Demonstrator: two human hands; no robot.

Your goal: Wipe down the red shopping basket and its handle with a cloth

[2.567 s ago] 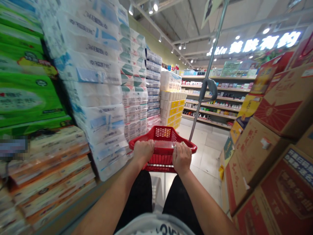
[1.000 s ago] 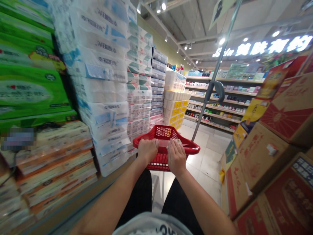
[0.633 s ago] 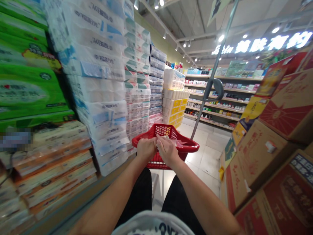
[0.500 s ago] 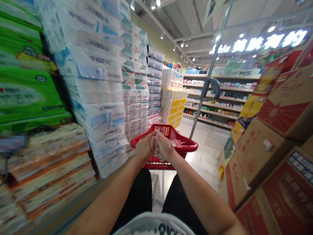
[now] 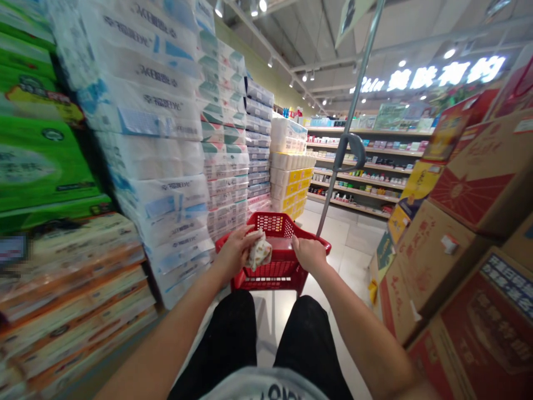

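In front of my knees stands a red plastic shopping cart (image 5: 270, 272) with perforated walls. My left hand (image 5: 236, 251) is closed on a crumpled cream cloth (image 5: 260, 253) with small coloured spots, at the left part of the cart's near bar. My right hand (image 5: 310, 254) wraps round the right part of that near bar, thumb on top. Between the hands the bar shows bare, with a pale pinkish strip on it. A grey pole (image 5: 328, 194) with a grey loop-shaped bracket (image 5: 353, 153) rises at the cart's right side.
Wrapped tissue packs (image 5: 162, 150) stand in tall stacks along the left, with green packs (image 5: 37, 155) nearest. Cardboard cartons (image 5: 449, 250) are piled on the right. Shelves of small goods (image 5: 366, 161) stand at the back, beyond a pale tiled floor (image 5: 350, 222).
My hands were together over the cart around the cloth. They have parted: the left keeps the cloth, and the right has moved right onto the cart's bar. The view has shifted slightly.
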